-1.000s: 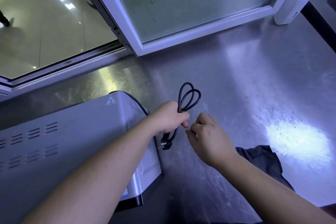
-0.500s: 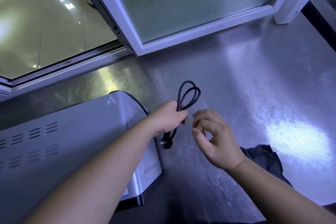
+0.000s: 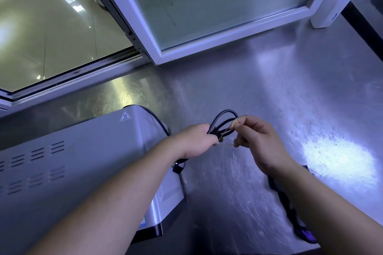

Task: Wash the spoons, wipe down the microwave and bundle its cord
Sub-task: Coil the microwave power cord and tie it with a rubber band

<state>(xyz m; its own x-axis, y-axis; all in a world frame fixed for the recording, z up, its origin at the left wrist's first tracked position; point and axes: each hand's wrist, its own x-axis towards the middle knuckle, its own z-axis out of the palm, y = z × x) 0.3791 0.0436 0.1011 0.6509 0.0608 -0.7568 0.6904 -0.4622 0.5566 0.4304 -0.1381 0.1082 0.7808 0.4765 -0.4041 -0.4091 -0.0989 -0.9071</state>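
The silver microwave (image 3: 68,167) lies at the left on the steel counter (image 3: 269,97), its vented top facing me. Its black cord (image 3: 224,120) is folded into loops that stick out past my left hand (image 3: 196,141), which is closed around the bundle just right of the microwave. The plug (image 3: 177,166) hangs below that wrist. My right hand (image 3: 261,141) pinches a thin pale rubber band (image 3: 224,132), stretched against the loops close to my left thumb. No spoons are in view.
A dark cloth (image 3: 290,211) lies under my right forearm near the counter's front edge. A white-framed window (image 3: 207,47) stands open behind the counter. A white bottle (image 3: 329,4) sits at the back right, beside a dark gap.
My right hand has risen and moved up to the cord loops, pulling the thin band taut across them. My left hand keeps its hold on the bundle.
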